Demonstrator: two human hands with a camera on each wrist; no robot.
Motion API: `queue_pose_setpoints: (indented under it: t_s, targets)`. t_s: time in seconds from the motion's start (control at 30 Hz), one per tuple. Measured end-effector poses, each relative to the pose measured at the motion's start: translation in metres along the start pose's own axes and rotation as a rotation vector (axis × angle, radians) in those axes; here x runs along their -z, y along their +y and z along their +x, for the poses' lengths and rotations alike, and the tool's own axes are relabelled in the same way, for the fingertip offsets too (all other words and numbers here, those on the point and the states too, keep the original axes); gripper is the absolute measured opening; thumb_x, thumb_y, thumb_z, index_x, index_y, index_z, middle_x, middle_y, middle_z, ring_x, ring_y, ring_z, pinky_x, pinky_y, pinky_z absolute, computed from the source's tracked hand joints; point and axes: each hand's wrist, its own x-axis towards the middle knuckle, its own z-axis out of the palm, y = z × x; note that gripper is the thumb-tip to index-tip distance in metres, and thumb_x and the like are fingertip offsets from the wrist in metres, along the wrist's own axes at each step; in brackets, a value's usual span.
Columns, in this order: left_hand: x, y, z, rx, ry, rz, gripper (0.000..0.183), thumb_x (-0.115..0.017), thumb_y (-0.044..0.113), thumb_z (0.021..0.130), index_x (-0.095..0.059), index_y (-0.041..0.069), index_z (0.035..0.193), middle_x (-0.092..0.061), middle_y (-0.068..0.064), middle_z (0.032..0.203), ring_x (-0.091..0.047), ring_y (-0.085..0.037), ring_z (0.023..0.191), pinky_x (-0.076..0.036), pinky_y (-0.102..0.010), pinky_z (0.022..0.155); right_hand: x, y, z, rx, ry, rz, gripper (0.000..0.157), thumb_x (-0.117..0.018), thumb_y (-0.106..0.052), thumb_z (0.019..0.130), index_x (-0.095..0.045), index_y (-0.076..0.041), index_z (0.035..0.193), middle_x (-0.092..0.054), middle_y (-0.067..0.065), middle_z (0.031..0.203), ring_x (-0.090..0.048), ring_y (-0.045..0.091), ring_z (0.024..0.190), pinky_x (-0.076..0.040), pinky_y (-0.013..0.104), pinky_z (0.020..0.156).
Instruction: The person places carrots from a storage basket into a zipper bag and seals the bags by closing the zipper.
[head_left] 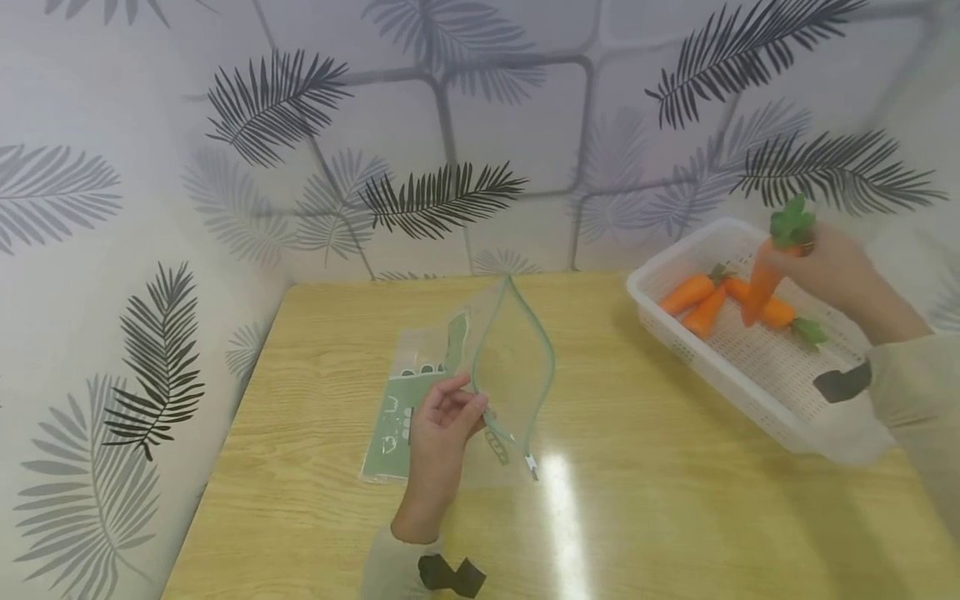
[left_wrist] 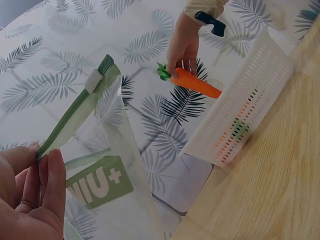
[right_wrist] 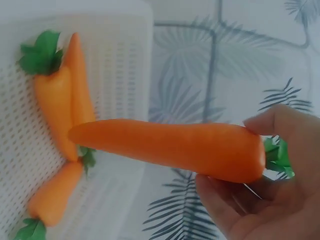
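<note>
above the white basket [head_left: 712,371] the right hand [head_left: 840,271] pinches a carrot [head_left: 765,279] by its thick end, and left of the basket, across a stretch of wooden tabletop [head_left: 600,375], the left hand [head_left: 441,425] pinches the gaping bag [left_wrist: 105,180] by its edge, a leaf-printed backdrop [head_left: 480,125] rising behind the basket.

Carrot I hold [left_wrist: 196,84]: tip hidden behind the basket [left_wrist: 267,70], left wrist view.
Other carrots [head_left: 686,294], inside basket: mostly masked by its wall there.
Bag [head_left: 401,400], left of basket: small print unreadable, head view.
My left hand [left_wrist: 30,197]: cut off, left wrist view.
</note>
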Motion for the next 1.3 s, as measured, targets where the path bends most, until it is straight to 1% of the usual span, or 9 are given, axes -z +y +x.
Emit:
queue_pose_setpoints:
  t_s: [0.23, 0.37, 0.53, 0.63, 0.73, 0.87, 1.07, 1.2, 1.3]
  targets:
    - [0.0, 0.0, 0.0, -0.004, -0.005, -0.015, 0.042, -0.06, 0.009, 0.084, -0.041, -0.006, 0.118, -0.052, -0.01, 0.092, -0.058, -0.02, 0.084, -0.049, -0.036, 0.083, 0.003, -0.036, -0.01, 0.034, 0.138, 0.068, 0.045, -0.054, -0.04, 0.085, -0.043, -0.002, 0.107, -0.047, 0.022, 0.114, -0.04, 0.039, 0.105, -0.037, 0.055, 0.078]
    - [0.0, 0.001, 0.001, -0.009, -0.011, -0.022, 0.041, -0.06, 0.008, 0.084, -0.042, -0.007, 0.117, -0.053, -0.009, 0.091, -0.058, -0.019, 0.082, -0.049, -0.036, 0.082, 0.002, -0.058, -0.019, 0.086, 0.181, 0.073, 0.047, -0.054, -0.037, 0.085, -0.045, -0.007, 0.12, -0.048, 0.016, 0.113, -0.041, 0.032, 0.104, -0.04, 0.052, 0.084]
    - [-0.001, 0.002, 0.001, -0.007, -0.007, -0.016, 0.041, -0.06, 0.009, 0.084, -0.042, -0.007, 0.116, -0.053, -0.008, 0.089, -0.058, -0.017, 0.08, -0.05, -0.035, 0.08, 0.0, -0.086, -0.031, 0.133, 0.185, 0.161, 0.047, -0.059, -0.035, 0.084, -0.047, -0.018, 0.125, -0.047, 0.004, 0.113, -0.041, 0.014, 0.108, -0.043, 0.029, 0.091]
    - [-0.002, 0.003, 0.001, -0.001, -0.003, -0.023, 0.041, -0.061, 0.009, 0.083, -0.042, -0.008, 0.116, -0.053, -0.008, 0.089, -0.058, -0.017, 0.08, -0.051, -0.035, 0.08, -0.004, -0.102, -0.039, 0.195, 0.18, 0.257, 0.04, -0.062, -0.028, 0.083, -0.052, -0.016, 0.119, -0.05, 0.001, 0.106, -0.043, 0.009, 0.102, -0.043, 0.013, 0.085]
    - [-0.002, 0.002, 0.001, 0.003, -0.003, -0.035, 0.039, -0.061, 0.009, 0.083, -0.044, -0.005, 0.115, -0.053, -0.009, 0.089, -0.058, -0.018, 0.079, -0.05, -0.036, 0.08, -0.009, -0.114, -0.046, 0.258, 0.166, 0.326, 0.034, -0.064, -0.02, 0.082, -0.053, -0.012, 0.113, -0.05, 0.001, 0.1, -0.044, 0.011, 0.093, -0.042, 0.005, 0.076]
    - [-0.002, 0.001, 0.001, 0.0, -0.004, -0.037, 0.035, -0.061, 0.009, 0.083, -0.047, -0.001, 0.113, -0.053, -0.009, 0.089, -0.059, -0.019, 0.08, -0.05, -0.037, 0.08, -0.016, -0.129, -0.055, 0.296, 0.118, 0.395, 0.032, -0.065, -0.015, 0.081, -0.052, -0.011, 0.11, -0.051, 0.001, 0.102, -0.044, 0.013, 0.088, -0.043, 0.006, 0.071]
    - [-0.002, 0.002, 0.001, -0.008, -0.011, -0.023, 0.038, -0.06, 0.007, 0.083, -0.043, -0.007, 0.115, -0.053, -0.009, 0.089, -0.059, -0.019, 0.08, -0.05, -0.037, 0.08, -0.026, -0.148, -0.068, 0.332, 0.022, 0.463, 0.035, -0.065, -0.012, 0.081, -0.052, -0.011, 0.113, -0.054, 0.004, 0.1, -0.051, 0.013, 0.084, -0.047, 0.012, 0.069]
    - [-0.002, 0.002, 0.001, 0.011, 0.01, -0.003, 0.036, -0.062, 0.012, 0.082, -0.047, -0.001, 0.113, -0.053, -0.01, 0.089, -0.059, -0.02, 0.08, -0.05, -0.037, 0.08, -0.038, -0.157, -0.076, 0.304, -0.062, 0.413, 0.037, -0.063, -0.021, 0.083, -0.049, -0.016, 0.116, -0.056, 0.004, 0.09, -0.054, 0.014, 0.074, -0.05, 0.02, 0.059]
    - [-0.003, 0.002, 0.001, 0.019, 0.02, 0.01, 0.035, -0.063, 0.014, 0.082, -0.049, 0.003, 0.112, -0.053, -0.011, 0.09, -0.058, -0.021, 0.081, -0.051, -0.037, 0.08, -0.049, -0.161, -0.079, 0.345, -0.09, 0.364, 0.037, -0.063, -0.024, 0.083, -0.047, -0.017, 0.115, -0.054, 0.003, 0.094, -0.05, 0.016, 0.08, -0.048, 0.021, 0.064]
